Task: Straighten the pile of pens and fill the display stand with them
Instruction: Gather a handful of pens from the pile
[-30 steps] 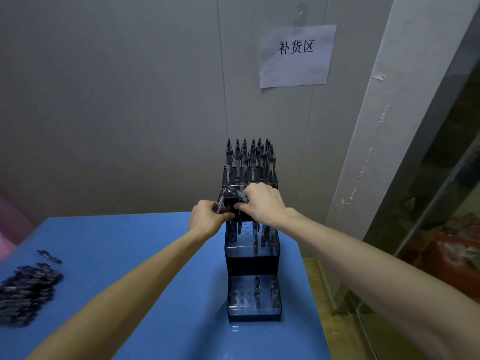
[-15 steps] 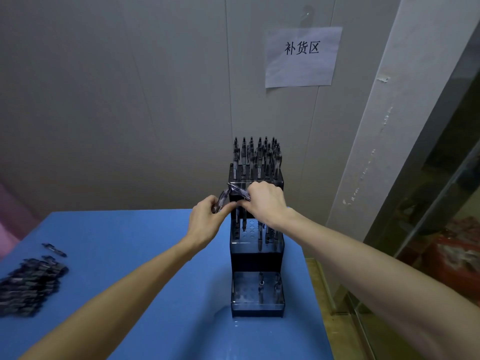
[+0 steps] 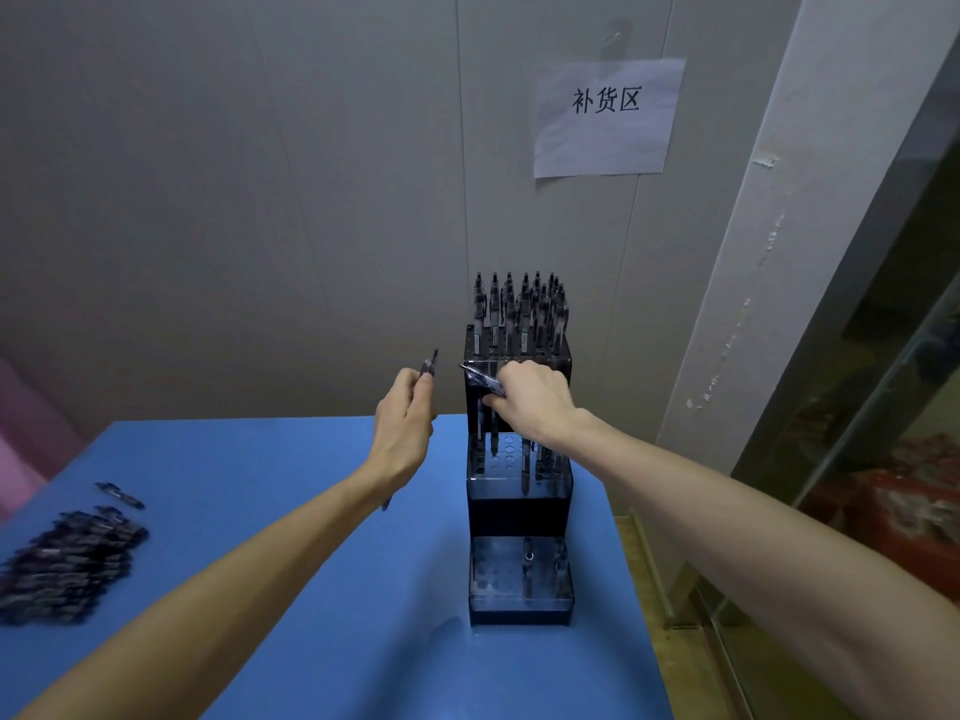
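I am in the filling step: my right hand [image 3: 532, 402] hovers over the middle tier of the display stand [image 3: 519, 480], its fingers curled round a dark pen [image 3: 480, 380] that I am about to seat. That pen lies nearly level, its long axis running from my knuckles out toward the left, the free end pointing up and left just in front of the stand's top block. To get it in, I judge I must swing it upright, tip down, and line it over one of the free holes in the middle tier, where several pens already stand and crowd the gaps. My left hand [image 3: 405, 433] waits just left of the stand, apart from it, gripping a spare pen [image 3: 429, 363] whose upper end sticks up past my fingertips and leans slightly right; its lower end shows below my wrist, so its long axis is close to vertical. The top tier looks packed with upright pens, the bottom tier holds only a few, so plenty of holes remain. The pile of pens [image 3: 67, 563] lies at the left edge of the blue table [image 3: 291, 511], well apart from the stand, with a stray pen [image 3: 119, 495] just beyond it.
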